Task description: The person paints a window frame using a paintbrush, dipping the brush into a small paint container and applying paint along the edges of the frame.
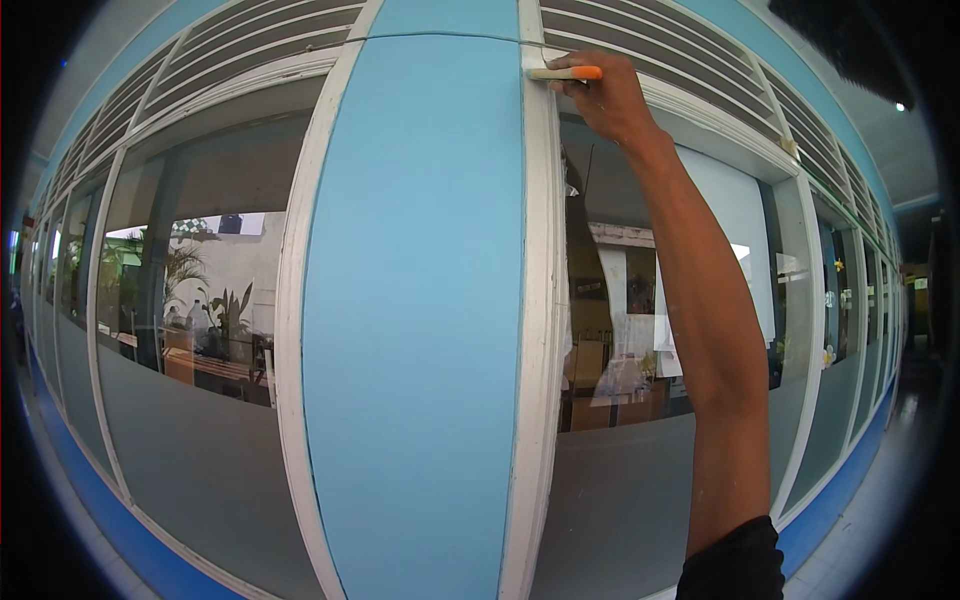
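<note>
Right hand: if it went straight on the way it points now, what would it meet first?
Most likely the white frame post, which the brush in the right hand overlaps in view; the light blue panel lies just beyond. Depth is unclear, so contact cannot be confirmed.

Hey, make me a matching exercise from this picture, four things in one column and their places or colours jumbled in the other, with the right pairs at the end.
Things:
1. Paintbrush
2. Wall panel
3. Sleeve
4. Thin cable

Places and colours:
A. Light blue, in the middle of the view
B. Running across near the top edge
C. Held in the right hand
D. Black, at the lower edge

Right pairs: 1-C, 2-A, 3-D, 4-B
</note>
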Available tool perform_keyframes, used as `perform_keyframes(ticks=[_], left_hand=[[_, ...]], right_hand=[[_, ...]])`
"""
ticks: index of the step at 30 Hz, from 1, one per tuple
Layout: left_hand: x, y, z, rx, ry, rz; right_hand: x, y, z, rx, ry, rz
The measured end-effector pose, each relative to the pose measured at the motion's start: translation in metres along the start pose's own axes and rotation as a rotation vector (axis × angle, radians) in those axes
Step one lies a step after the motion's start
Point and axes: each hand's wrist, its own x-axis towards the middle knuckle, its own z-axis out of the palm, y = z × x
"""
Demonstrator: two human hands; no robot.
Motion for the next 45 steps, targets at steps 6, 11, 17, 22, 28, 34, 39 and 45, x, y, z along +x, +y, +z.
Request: perform_keyframes(ticks=[6, 11, 17, 22, 28, 34, 39, 45], left_hand=[[0.006, 0.000, -0.013, 0.018, 0.036, 0.019], [0.012, 0.000, -0.023, 0.127, 0.161, 0.055], [0.004, 0.002, -0.014, 0.035, 0.010, 0.023], [0.001, 0.004, 0.004, 0.042, 0.062, 0.014], [0.003, -0.001, 0.008, 0.043, 0.050, -0.001], [0.005, 0.002, -0.005, -0.003, -0.045, -0.024], [0.008, 0.006, -0.014, -0.017, -0.066, -0.021], [0.010, 0.031, -0.013, 0.841, -0.732, 0.131]], right_hand=[[-0.008, -0.012, -0.004, 0.025, -0.005, 0.037], [-0.017, -0.021, -0.012, 0.039, -0.019, -0.023], [-0.009, -0.026, -0.026, 0.080, 0.044, 0.121], [0.012, -0.015, -0.015, 0.014, 0.160, 0.072], [0.019, 0.000, 0.005, -0.054, 0.123, 0.000], [0.007, 0.002, 0.013, -0.043, 0.144, -0.100], [-0.006, -0.001, 0.010, 0.023, 0.101, -0.033], [-0.016, -0.007, 0.004, 0.061, 0.101, -0.104]])
